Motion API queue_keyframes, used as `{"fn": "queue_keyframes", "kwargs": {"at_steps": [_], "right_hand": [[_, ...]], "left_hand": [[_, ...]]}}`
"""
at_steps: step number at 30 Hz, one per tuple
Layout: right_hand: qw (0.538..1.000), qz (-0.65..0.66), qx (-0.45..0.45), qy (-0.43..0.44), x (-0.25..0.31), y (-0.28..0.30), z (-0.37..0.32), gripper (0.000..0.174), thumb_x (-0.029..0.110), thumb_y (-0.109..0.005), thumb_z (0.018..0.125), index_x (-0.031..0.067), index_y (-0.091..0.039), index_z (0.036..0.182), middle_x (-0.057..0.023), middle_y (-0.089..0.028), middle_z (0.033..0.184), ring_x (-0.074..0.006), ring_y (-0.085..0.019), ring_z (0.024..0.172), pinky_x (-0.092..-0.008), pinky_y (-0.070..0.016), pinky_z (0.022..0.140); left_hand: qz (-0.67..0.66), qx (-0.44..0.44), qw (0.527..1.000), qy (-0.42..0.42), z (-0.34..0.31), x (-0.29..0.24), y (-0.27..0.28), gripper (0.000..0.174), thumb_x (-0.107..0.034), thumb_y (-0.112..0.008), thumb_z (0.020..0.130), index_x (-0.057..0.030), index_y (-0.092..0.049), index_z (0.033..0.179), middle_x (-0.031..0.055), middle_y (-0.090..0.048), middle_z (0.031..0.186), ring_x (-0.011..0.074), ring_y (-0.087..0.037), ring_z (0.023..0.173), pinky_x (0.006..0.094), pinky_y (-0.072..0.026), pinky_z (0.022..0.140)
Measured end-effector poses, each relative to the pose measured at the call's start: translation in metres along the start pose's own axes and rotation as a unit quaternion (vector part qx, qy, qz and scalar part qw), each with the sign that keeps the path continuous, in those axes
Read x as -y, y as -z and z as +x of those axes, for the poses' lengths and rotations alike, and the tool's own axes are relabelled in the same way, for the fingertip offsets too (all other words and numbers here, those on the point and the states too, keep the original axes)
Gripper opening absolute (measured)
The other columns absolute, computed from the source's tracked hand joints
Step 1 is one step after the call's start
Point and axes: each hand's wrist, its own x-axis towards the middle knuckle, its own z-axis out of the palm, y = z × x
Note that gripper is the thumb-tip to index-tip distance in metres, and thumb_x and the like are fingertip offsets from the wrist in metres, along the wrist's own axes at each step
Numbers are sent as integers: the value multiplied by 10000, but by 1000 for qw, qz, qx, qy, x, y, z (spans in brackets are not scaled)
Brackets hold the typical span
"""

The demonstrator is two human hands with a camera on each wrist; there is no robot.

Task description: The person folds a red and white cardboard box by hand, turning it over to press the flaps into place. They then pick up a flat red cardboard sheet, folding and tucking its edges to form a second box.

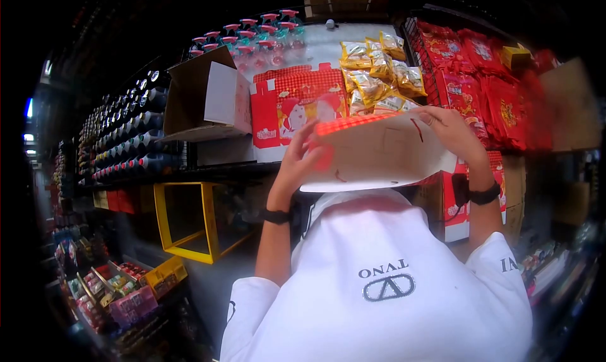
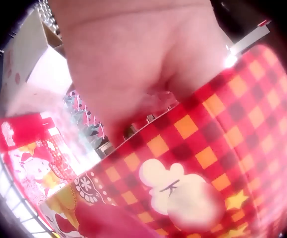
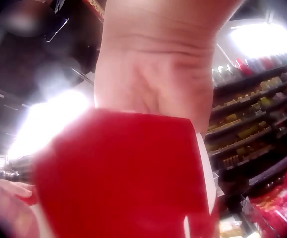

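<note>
Both hands hold up a red checked cardboard gift box (image 1: 379, 150), its plain white inside facing the head camera and short red cord pieces showing on it. My left hand (image 1: 295, 163) grips its left end, the fingers partly blurred. In the left wrist view, that hand (image 2: 133, 64) reaches over the top edge of the printed checked side (image 2: 208, 148). At the upper right corner, my right hand (image 1: 457, 134) pinches the edge, thumb on the white side. A solid red panel (image 3: 123, 173) hides the right fingers in the right wrist view.
A similar printed red box (image 1: 300, 106) lies on the white table behind. Around it are yellow snack packets (image 1: 379, 68), pink-topped bottles (image 1: 265, 40), an open brown carton (image 1: 196, 100) and red packages (image 1: 505, 103) in a wire rack. A yellow frame (image 1: 211, 223) stands lower left.
</note>
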Motion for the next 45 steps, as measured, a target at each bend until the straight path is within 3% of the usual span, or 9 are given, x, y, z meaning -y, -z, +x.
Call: {"fn": "queue_keyframes", "kwargs": {"at_steps": [7,10,17,22,25,29,36,40,45], "right_hand": [[991,97,83,-42,-11,-13,-7,472,345,-672,993,22,-653,1336,-129,-703,1250,-244,-663,1121,-328,-498,980],[997,-30,64,17,-12,-22,-8,567,367,-726,935,35,-613,1380,-139,-662,1334,-287,-627,1229,-370,-481,1041],[981,-192,35,-5,0,-37,-15,606,383,-748,880,66,-608,1377,-164,-621,1385,-338,-571,1301,-430,-474,1069],[975,-219,13,30,-12,-41,-10,570,380,-745,896,84,-624,1367,-173,-644,1349,-348,-606,1247,-423,-480,1058],[995,-62,-74,11,-12,-14,-16,535,366,-732,940,54,-630,1362,-162,-666,1322,-296,-637,1223,-384,-488,1043],[942,208,-261,-38,-58,16,-40,523,390,-644,1038,10,-604,1394,-101,-657,1355,-172,-608,1245,-313,-478,1028],[883,466,-28,-48,-82,-27,-87,772,389,-692,999,-3,-362,1578,-138,-551,1489,-221,-550,1356,-359,-418,1150],[874,479,-63,-53,-81,-47,-90,869,400,-758,954,-21,-337,1586,-143,-447,1579,-233,-420,1465,-348,-343,1199],[884,459,-73,-55,-88,-55,-84,846,340,-767,956,-3,-327,1591,-130,-482,1533,-222,-470,1412,-366,-374,1184]], "left_hand": [[0,-21,1000,-14,0,-12,-8,641,-206,-606,1058,-92,-317,1618,73,-350,1646,204,-355,1495,360,-310,1218],[38,-18,999,-29,3,-19,-12,631,-161,-581,1038,-85,-325,1610,135,-420,1573,237,-498,1384,344,-414,1127],[-145,42,988,-13,21,-11,4,392,-232,-508,1040,-14,-554,1363,119,-519,1449,233,-442,1408,347,-296,1190],[24,-1,1000,-4,26,-12,-8,308,-207,-600,1051,-44,-593,1311,78,-608,1255,145,-548,1194,278,-429,1031],[2,-33,999,21,29,-18,-12,263,-206,-631,1059,-54,-609,1273,35,-646,1148,76,-592,1054,235,-494,926],[36,-34,999,-11,28,-18,-6,243,-193,-604,1069,-42,-597,1259,70,-636,1265,116,-575,1157,258,-450,1030],[65,-77,995,-16,35,-13,-6,259,-212,-568,1083,-32,-571,1270,107,-593,1370,160,-550,1254,284,-429,1079],[66,-74,995,-15,44,-10,0,271,-213,-559,1086,-30,-559,1286,118,-574,1410,178,-537,1283,313,-404,1116],[54,-71,996,-2,52,-13,-1,318,-189,-540,1091,-33,-533,1368,130,-522,1482,221,-473,1390,345,-369,1161]]}}
